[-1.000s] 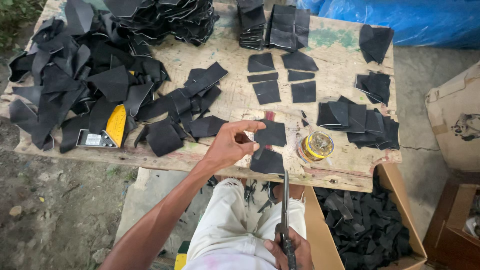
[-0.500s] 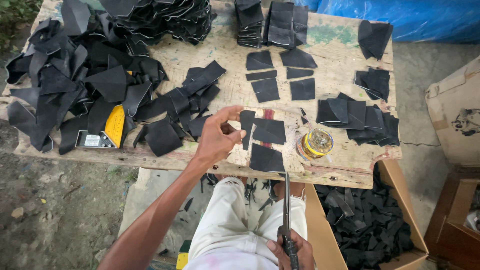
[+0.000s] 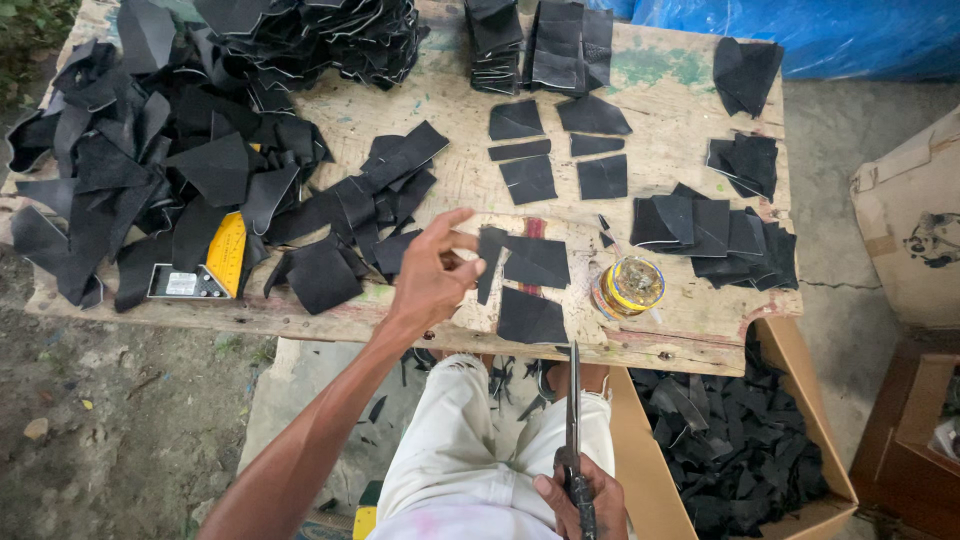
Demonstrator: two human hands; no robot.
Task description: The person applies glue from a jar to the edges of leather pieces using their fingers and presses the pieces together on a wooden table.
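A worn wooden table (image 3: 450, 190) stands on concrete, heaped at left with black scraps (image 3: 150, 170). A blue tarp (image 3: 830, 35) lies behind; a cardboard box (image 3: 790, 370) of offcuts sits below right. A yellow-rimmed tin (image 3: 630, 286) rests near the edge. The left hand (image 3: 435, 275) pinches a narrow black strip (image 3: 489, 262) above the table. The right hand (image 3: 578, 498) is closed around a blade (image 3: 573, 400) over the lap.

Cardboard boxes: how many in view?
2. One open box of black scraps under the table's right end; a second box at the right edge, partly cut off. Others may lie out of frame.
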